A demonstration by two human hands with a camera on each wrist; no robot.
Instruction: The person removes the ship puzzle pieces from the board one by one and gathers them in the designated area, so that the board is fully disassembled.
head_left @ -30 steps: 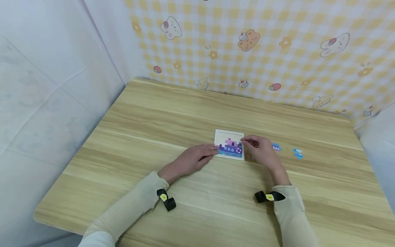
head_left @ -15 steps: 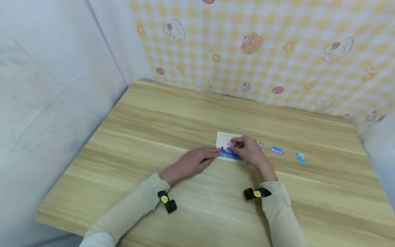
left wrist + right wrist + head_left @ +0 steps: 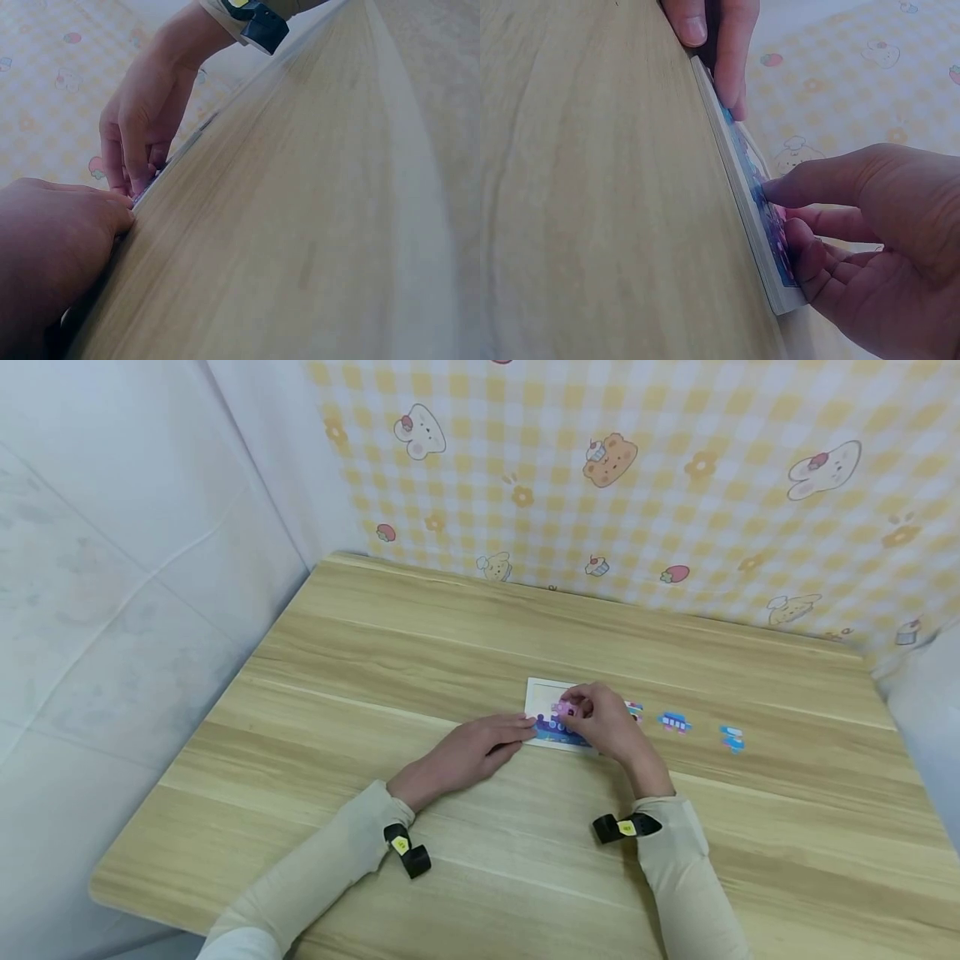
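A white-framed jigsaw board (image 3: 542, 691) with a purple and blue boat picture lies on the table. My left hand (image 3: 480, 747) rests with extended fingers on its left edge. Over the right part of the board, my right hand (image 3: 603, 722) pinches a pink jigsaw piece (image 3: 564, 708) between thumb and fingers, just above the boat's purple hull. In the right wrist view, the thumb and curled fingers of the right hand (image 3: 885, 225) are right at the board's picture surface. The hand covers much of the board's right side in the head view.
To the right of the board lie loose jigsaw pieces: a multicoloured one (image 3: 634, 711) partly behind the right hand, a blue and purple one (image 3: 675, 722), and a blue and white one (image 3: 732, 738). The wooden table (image 3: 375, 652) meets a checked yellow cloth (image 3: 525, 460) at the back.
My right hand has moved left from the board's right edge to over the pink piece, uncovering the multicoloured piece beside the board. My left hand has stayed on the board's left edge.
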